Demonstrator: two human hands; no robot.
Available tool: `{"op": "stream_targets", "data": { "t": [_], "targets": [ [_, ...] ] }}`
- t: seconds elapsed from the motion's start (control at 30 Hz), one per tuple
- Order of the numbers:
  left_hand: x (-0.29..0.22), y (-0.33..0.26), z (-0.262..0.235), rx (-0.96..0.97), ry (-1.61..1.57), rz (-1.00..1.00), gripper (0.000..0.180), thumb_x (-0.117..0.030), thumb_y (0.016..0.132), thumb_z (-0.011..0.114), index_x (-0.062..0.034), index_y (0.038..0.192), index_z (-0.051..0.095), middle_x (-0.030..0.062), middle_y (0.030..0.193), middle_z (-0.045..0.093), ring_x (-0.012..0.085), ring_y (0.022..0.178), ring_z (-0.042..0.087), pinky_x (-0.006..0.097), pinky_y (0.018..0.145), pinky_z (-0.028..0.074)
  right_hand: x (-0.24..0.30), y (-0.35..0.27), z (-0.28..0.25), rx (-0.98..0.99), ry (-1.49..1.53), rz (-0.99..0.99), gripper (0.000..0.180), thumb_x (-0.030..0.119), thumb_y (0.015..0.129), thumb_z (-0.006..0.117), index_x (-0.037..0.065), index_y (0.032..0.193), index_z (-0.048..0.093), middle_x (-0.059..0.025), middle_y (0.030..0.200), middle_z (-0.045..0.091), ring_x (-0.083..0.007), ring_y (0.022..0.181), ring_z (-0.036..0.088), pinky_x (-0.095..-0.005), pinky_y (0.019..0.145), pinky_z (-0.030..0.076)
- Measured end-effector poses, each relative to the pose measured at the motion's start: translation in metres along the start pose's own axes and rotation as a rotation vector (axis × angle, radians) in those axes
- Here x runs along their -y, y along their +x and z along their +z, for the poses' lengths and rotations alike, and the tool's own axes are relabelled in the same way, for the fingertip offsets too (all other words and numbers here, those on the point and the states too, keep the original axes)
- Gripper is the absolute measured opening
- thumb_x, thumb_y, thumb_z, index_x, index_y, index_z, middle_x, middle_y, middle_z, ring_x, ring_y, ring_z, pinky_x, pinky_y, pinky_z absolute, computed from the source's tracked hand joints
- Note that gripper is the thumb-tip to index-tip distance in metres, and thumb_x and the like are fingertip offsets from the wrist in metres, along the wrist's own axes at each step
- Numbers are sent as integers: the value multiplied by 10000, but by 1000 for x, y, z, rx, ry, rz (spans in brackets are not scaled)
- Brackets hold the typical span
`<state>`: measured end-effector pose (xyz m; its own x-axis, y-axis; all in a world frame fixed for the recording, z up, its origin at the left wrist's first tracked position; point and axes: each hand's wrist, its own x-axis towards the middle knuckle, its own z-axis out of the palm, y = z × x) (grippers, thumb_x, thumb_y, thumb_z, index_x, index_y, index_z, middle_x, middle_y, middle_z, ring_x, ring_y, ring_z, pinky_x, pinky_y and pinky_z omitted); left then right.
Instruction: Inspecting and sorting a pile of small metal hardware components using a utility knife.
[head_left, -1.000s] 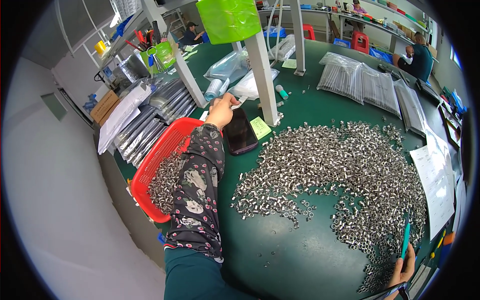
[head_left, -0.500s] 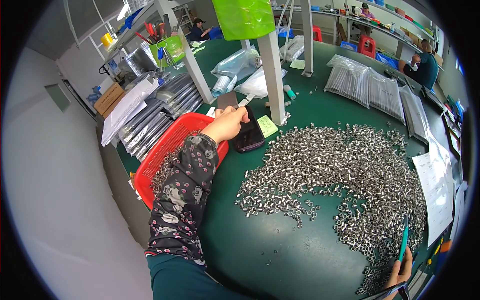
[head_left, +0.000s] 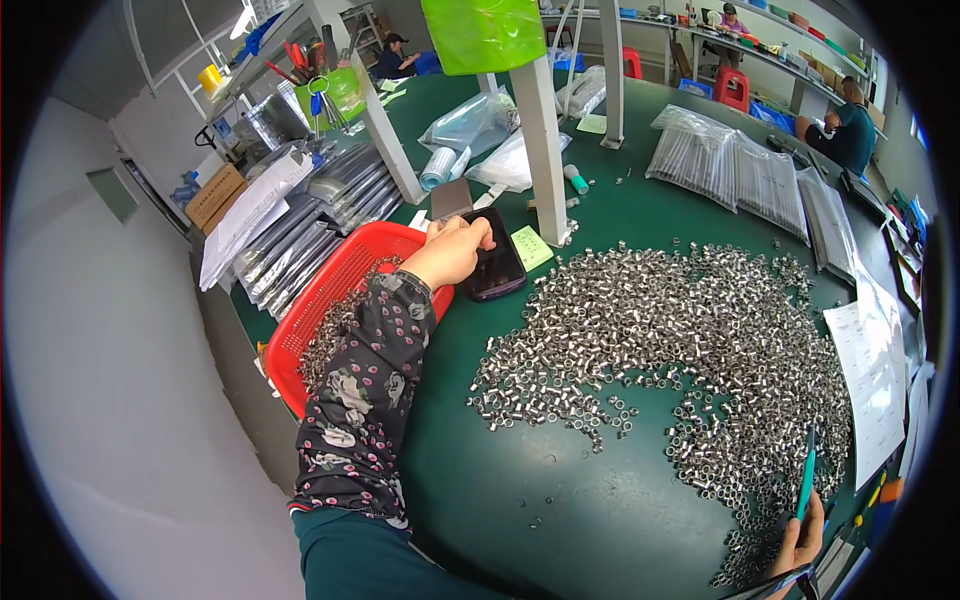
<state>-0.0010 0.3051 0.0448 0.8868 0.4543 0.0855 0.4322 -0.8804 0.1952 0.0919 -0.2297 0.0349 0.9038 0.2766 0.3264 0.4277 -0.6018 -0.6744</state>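
My left hand [head_left: 448,254] is over the near-left side of a black smartphone [head_left: 494,262] lying on the green table. Its fingers are curled closed, and their tips are partly hidden. The patterned sleeve [head_left: 365,370] of that arm crosses a red plastic basket [head_left: 345,265] holding small metal rings [head_left: 322,345]. At the lower right, my right hand [head_left: 800,540] is closed around a slim teal tool [head_left: 807,482] with a dark, thin tip. The tip points away from me over a wide heap of small silver metal rings [head_left: 690,320].
A yellow note [head_left: 531,248] lies beside the phone, near a white shelf post [head_left: 541,160]. Bagged rods [head_left: 715,165] stand at the far right, above a paper sheet [head_left: 866,385]. Dark packets [head_left: 290,245] are stacked left of the basket. Other people sit further back.
The whole view has shifted very slightly. My left hand remains at the phone and my right hand keeps the teal tool; otherwise little differs.
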Motion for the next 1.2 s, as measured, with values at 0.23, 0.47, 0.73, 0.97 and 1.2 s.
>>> {"op": "stream_targets", "data": {
  "t": [0.23, 0.47, 0.73, 0.97, 1.2],
  "targets": [
    [-1, -5, 4, -73, -33, 7, 294, 55, 733, 408, -114, 964, 478, 39, 959, 570, 244, 988, 461, 395, 855, 275, -66, -9, -1, 81, 210, 57, 421, 148, 854, 450, -46, 1225, 403, -116, 1155, 483, -163, 1044, 445, -248, 897, 309],
    [-4, -1, 19, -264, -50, 100, 331, 52, 729, 399, -113, 999, 495, 99, 994, 554, 294, 1022, 456, 411, 851, 322, -29, -23, -4, -27, 181, 14, 401, 184, 796, 530, -66, 1109, 502, -135, 1064, 548, -218, 985, 504, -301, 884, 353],
    [-41, -35, -22, -642, 227, 216, 213, -256, 745, 634, -70, 702, 540, 61, 751, 538, 263, 757, 509, 404, 664, 365, -2, 2, 9, -88, 265, -146, 309, 63, 748, 590, -22, 1043, 550, -147, 924, 585, -230, 824, 566, -278, 738, 422],
    [-232, -134, 1, -136, -440, 370, 194, -15, 771, 572, -21, 963, 544, 116, 785, 555, 222, 655, 533, 298, 600, 435, -23, 7, 0, -280, 297, -190, 291, 133, 746, 634, 31, 1014, 583, -129, 892, 610, -237, 795, 596, -297, 699, 452],
    [-330, -217, 63, 72, -471, 568, 208, -181, 690, 678, -50, 798, 559, 78, 785, 499, 244, 721, 534, 334, 615, 440, -27, 0, 2, -369, 216, -306, 268, 165, 743, 632, 67, 987, 583, -105, 798, 590, -269, 698, 589, -324, 601, 462]
  ]
}}
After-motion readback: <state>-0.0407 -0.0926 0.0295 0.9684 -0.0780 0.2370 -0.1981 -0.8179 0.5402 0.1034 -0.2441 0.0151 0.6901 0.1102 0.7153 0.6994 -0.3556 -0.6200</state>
